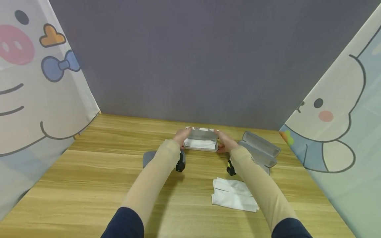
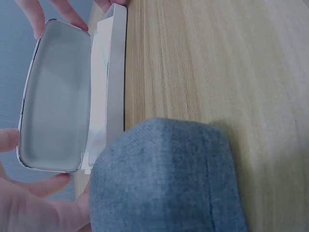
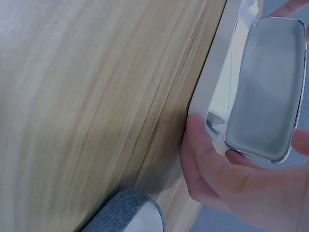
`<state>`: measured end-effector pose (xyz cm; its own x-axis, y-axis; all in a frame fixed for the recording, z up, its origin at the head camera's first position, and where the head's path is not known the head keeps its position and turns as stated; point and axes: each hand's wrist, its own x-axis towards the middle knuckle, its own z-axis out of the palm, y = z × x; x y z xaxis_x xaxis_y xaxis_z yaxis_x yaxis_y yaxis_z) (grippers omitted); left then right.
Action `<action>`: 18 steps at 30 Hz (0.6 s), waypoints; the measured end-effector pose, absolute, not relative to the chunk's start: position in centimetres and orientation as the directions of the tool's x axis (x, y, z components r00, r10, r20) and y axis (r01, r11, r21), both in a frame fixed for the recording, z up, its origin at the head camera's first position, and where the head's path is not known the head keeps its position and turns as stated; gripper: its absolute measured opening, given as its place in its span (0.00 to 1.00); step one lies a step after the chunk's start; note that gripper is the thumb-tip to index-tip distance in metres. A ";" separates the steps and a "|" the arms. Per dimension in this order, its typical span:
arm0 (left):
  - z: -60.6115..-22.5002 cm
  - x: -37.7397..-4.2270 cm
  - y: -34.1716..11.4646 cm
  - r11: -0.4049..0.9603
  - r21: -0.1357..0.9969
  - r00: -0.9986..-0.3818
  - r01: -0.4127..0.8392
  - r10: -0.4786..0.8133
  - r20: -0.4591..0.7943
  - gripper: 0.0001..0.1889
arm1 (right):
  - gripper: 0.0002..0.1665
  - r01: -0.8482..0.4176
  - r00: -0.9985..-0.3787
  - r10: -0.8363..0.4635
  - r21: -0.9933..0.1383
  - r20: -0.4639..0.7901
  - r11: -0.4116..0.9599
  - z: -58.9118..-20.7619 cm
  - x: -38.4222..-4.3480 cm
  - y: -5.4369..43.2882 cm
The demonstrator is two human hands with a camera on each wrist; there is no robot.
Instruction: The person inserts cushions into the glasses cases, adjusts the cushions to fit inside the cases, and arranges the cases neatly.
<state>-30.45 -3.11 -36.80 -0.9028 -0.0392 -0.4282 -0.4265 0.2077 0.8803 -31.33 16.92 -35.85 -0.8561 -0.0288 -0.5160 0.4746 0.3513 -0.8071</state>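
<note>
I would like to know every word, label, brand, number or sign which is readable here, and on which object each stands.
Readable text: none in any view.
Held open case: no lettering inside its lid; the dark marks at its far edge are too small to read.
Black device at the right wrist: yellow patch, too small to read.
Left wall panel and right wall panel: cartoon drawings only.

I count two hands here, a left hand (image 1: 181, 136) and a right hand (image 1: 227, 142), on one person. Of cases I see at least three: one white-edged case (image 1: 202, 135) between the hands, one blue-grey case (image 1: 148, 158) by the left arm, one open grey case (image 1: 263, 144) by the right, perhaps more beneath. One white cloth (image 1: 200, 144) sits inside; how many the white cloth pile (image 1: 233, 198) makes, I can't tell. Two cartoon panels, one table (image 1: 89, 172).
</note>
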 end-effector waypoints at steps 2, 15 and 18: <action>-36.7 -30.3 -3.1 0.195 0.885 -0.905 -0.424 -0.040 -0.424 0.40 | 0.42 0.478 -0.854 -0.040 -0.811 -0.519 0.338 -35.7 -31.3 16.9; -36.3 -29.7 -3.1 0.199 0.898 -0.918 -0.393 -0.023 -0.397 0.35 | 0.37 0.449 -0.860 -0.063 -0.811 -0.506 0.375 -35.6 -30.9 16.8; -36.0 -29.7 -3.3 0.184 0.902 -0.919 -0.390 -0.009 -0.395 0.34 | 0.37 0.426 -0.870 -0.073 -0.818 -0.488 0.386 -35.4 -30.9 16.7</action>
